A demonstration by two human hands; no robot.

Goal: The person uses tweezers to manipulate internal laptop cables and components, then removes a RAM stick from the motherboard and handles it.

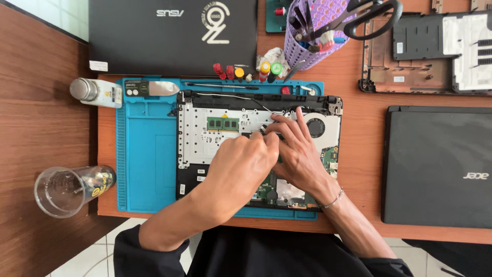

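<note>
Head view, from the left edge inward: a clear drinking glass (66, 190) lies on its side on the brown wooden table (41, 118), and above it a small white bottle with a metal cap (97, 92) lies half on the blue work mat (146, 169). On the mat's top rim rests a flat metal pry tool (154, 88). A closed black laptop (171, 36) sits behind the mat.

On the mat lies the opened laptop chassis (205, 138), its insides up, with a green memory module (223, 123) seated near its upper left and a round fan (315, 127) at the upper right.

The left hand (241, 169) comes in from the lower left, forearm slanting up and right, wrist bent so the back of the hand faces the camera. Its fingers are curled in tight, the tips pinched together at the middle of the chassis; whether they grip anything cannot be told, as the knuckles hide the tips.

The right hand (297, 154) crosses in from the lower right, a thin bracelet at the wrist. Its fingers are stretched long and slightly spread, pressing flat on the board just beside the left fingertips, close to the fan.

Further right, a purple tool basket (307, 48) holding scissors stands behind, a stripped laptop shell (425, 51) lies at the top right, and another closed dark laptop (438, 164) lies below it.
</note>
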